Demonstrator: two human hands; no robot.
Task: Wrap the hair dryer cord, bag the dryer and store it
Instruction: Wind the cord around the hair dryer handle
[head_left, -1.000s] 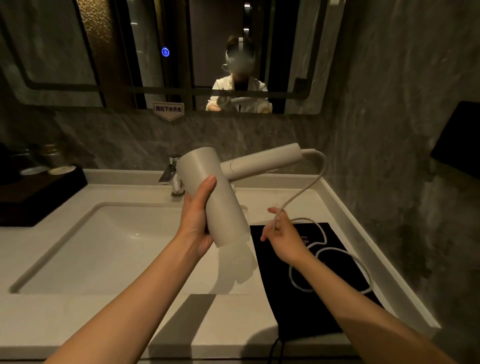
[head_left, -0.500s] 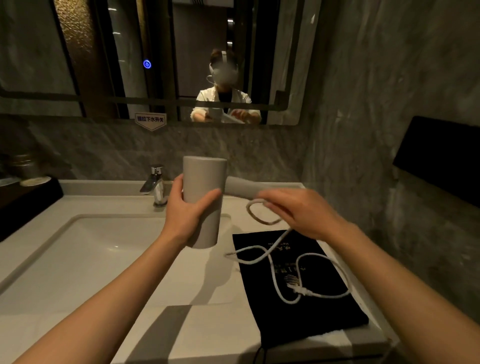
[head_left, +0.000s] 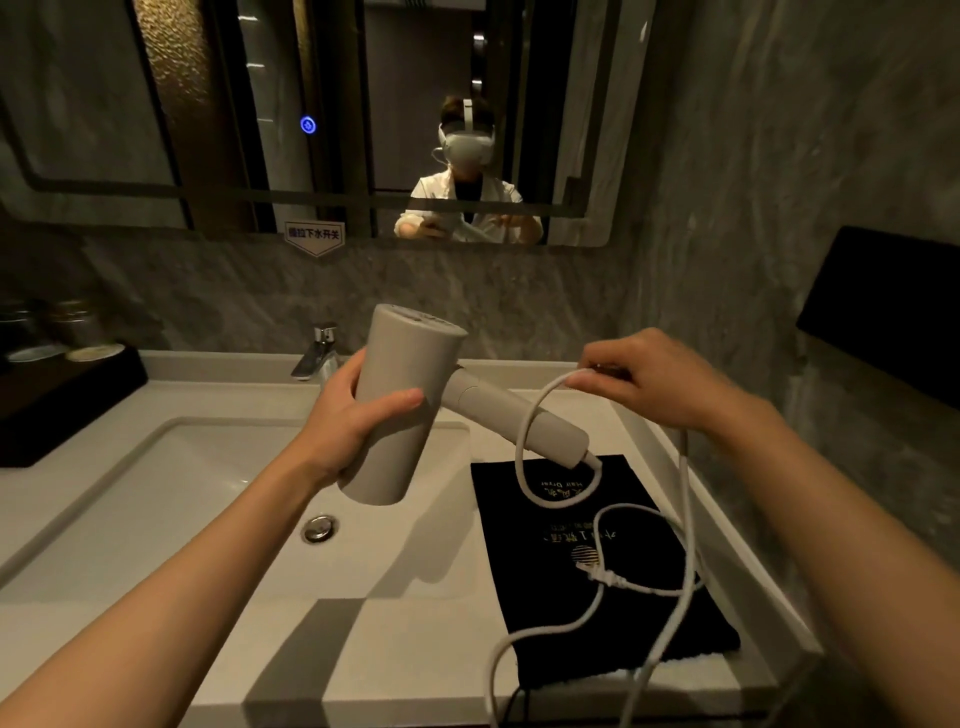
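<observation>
A beige hair dryer (head_left: 400, 400) is held above the sink, barrel upright, handle pointing right and down. My left hand (head_left: 353, 421) grips the barrel. My right hand (head_left: 649, 384) pinches the white cord (head_left: 524, 441) just right of the handle, lifted into a loop around the handle's end. The rest of the cord trails down over a flat black bag (head_left: 597, 561) with gold print on the counter, and runs off the front edge.
A white sink basin (head_left: 182, 499) with a metal drain (head_left: 318, 528) and a chrome faucet (head_left: 319, 353) lies below the dryer. A dark tray (head_left: 62, 395) with jars sits at left. The stone wall with a black panel (head_left: 893, 312) stands close on the right. A mirror hangs behind.
My right hand has risen and moved right, drawing the cord into a wider loop around the handle. The dryer has tilted so that its handle now shows fully.
</observation>
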